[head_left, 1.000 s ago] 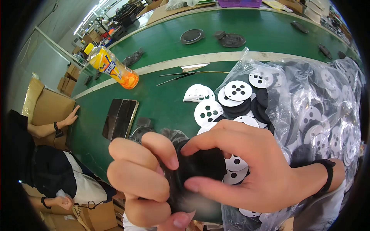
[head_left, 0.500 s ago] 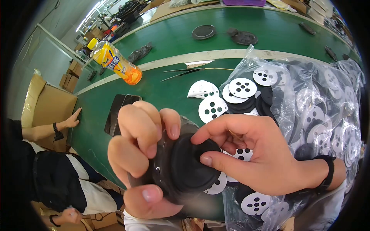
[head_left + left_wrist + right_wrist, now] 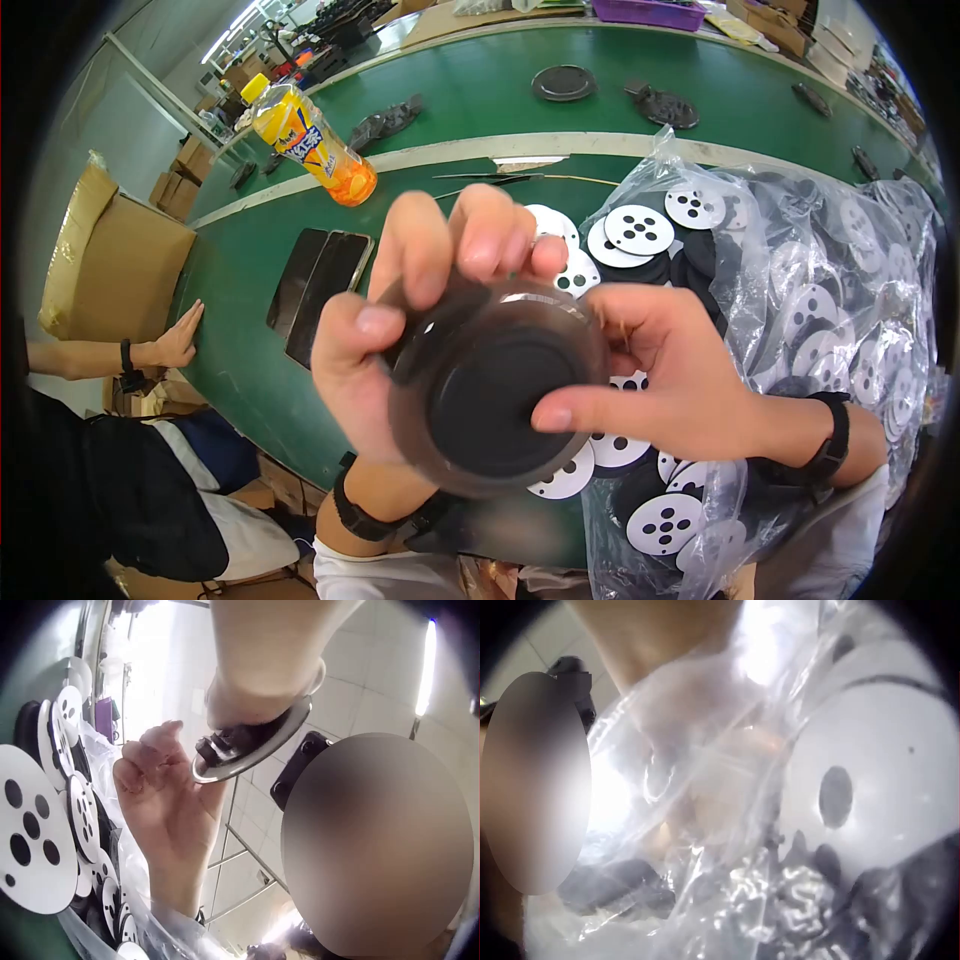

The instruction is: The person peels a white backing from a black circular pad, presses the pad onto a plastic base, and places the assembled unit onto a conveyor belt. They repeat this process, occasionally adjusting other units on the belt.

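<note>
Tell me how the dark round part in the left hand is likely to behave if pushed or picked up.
The dark round part is probably stiff: its outline looks evenly circular in the left hand. It may be slippery, since its rim shines. That round edge could also roll if stood upright.

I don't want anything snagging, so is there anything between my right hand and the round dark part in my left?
Nothing visible is: in the head view, your right hand has its thumb over the round dark part. The plastic bag shows mostly to the right, not between them.
</note>
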Demonstrator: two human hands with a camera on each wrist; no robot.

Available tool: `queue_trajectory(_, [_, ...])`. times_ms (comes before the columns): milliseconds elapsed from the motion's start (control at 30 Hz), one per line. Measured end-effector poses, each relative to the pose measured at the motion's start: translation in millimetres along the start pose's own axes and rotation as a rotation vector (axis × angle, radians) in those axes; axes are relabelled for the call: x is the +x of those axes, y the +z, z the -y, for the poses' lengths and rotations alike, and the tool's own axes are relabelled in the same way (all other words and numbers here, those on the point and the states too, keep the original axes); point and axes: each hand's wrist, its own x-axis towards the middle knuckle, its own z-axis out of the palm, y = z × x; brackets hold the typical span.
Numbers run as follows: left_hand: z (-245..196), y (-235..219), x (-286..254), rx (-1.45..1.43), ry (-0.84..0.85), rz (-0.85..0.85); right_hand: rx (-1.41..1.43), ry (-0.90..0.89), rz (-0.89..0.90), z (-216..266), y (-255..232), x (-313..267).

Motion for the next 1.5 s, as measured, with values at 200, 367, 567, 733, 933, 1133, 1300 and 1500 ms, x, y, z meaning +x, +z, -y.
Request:
queue_trajectory(200, [-7.7,-2.6,1.5,0.515,-0.158,-0.238,0.174,-0.223,-0.397,5.5,-17.2,17.0])
queue_trajectory(367, [4.8,-6.8,0.6,0.753,-0.296,-0.236,-0.095,-0.216,-0.422,7.1,-42.9,20.5])
queue_trajectory(567, [-9.0,-6.5,2.6,0.687,-0.484,-0.201,-0.025,-0.202,-0.279,28.9,-60.6,21.6])
queue_trajectory(733, [-8.8,-9.8,4.9,0.823,-0.336,-0.292,-0.062,-0.059,-0.26,38.3,-82.1,32.0])
queue_trajectory(933, [-16.1,-19.4,6.6,0.869,-0.148,-0.362,0.167,-0.197,-0.687,67.3,-184.1,60.8])
queue_trajectory(1133, [-21.7,-22.1,7.5,1.011,-0.123,-0.326,-0.238,0.015,-0.86,23.5,-238.8,40.5])
queue_trajectory(1300, [-61.2,-15.4,7.3,1.677,-0.322,-0.191,-0.119,-0.062,-0.567,34.1,-196.7,29.9])
queue_trajectory(1500, [-103.7,-49.0,-9.3,2.411,-0.951,-0.165,-0.678,-0.209,-0.176,44.5,-103.9,24.0])
